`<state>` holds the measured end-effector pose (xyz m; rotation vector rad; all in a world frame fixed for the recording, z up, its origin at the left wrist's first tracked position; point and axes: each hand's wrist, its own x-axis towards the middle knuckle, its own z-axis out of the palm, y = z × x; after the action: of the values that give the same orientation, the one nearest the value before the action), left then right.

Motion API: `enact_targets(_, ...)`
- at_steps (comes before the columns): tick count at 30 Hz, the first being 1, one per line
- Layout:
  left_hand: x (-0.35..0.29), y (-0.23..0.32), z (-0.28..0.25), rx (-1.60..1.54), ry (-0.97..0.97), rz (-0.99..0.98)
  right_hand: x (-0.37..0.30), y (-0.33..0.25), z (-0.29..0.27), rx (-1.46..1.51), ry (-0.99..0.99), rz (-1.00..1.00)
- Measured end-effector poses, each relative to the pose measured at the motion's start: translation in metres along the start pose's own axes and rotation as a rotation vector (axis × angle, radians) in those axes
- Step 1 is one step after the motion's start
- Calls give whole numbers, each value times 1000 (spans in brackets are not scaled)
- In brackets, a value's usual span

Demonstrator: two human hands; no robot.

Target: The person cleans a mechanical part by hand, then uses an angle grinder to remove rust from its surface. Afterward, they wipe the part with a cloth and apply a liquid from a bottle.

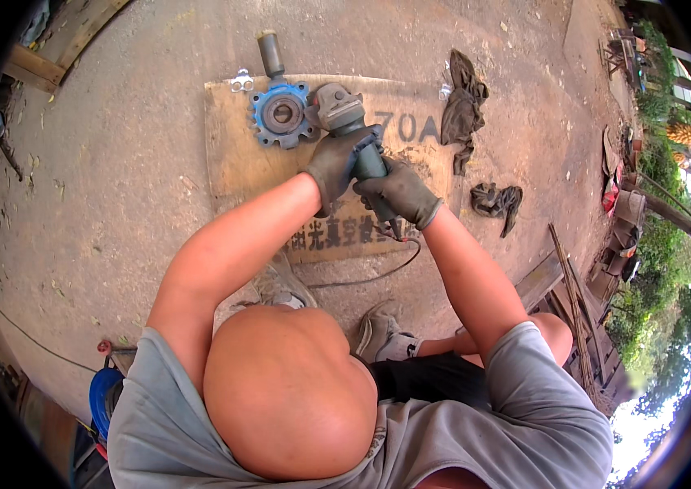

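Observation:
Both my gloved hands are closed round an angle grinder (339,106) with a dark green body. My left hand (335,167) grips it just behind the metal head, and my right hand (402,194) wraps the rear part near the power cord. The grinder's head lies right beside a blue toothed metal wheel (264,116) with a round hub. Whether the disc touches the wheel's rim cannot be told. Beneath them is a plywood board (229,171) with dark stencilled marks. A metal cylinder (270,55) lies just beyond the wheel.
A small shiny metal piece (241,80) sits at the board's far left corner. Dark rags (464,102) lie across its right edge, and another crumpled cloth (497,205) is on the concrete. A cord (378,279) runs near my shoes. Wooden planks (553,285) stand at the right.

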<state>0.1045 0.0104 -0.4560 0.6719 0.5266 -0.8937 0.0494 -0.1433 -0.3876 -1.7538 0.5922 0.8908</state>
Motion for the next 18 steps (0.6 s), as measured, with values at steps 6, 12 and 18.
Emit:
enact_targets(6, 13, -4, 0, -63, -86, 20, 6, -8, -21, -167, 14, -51)
enact_targets(12, 20, 16, 13, -218, -66, 29, 27, -41, -43, -283, -57, -64)
enact_targets(18, 26, 18, 22, -221, -49, 113, 22, -63, -49, -349, -29, -73)
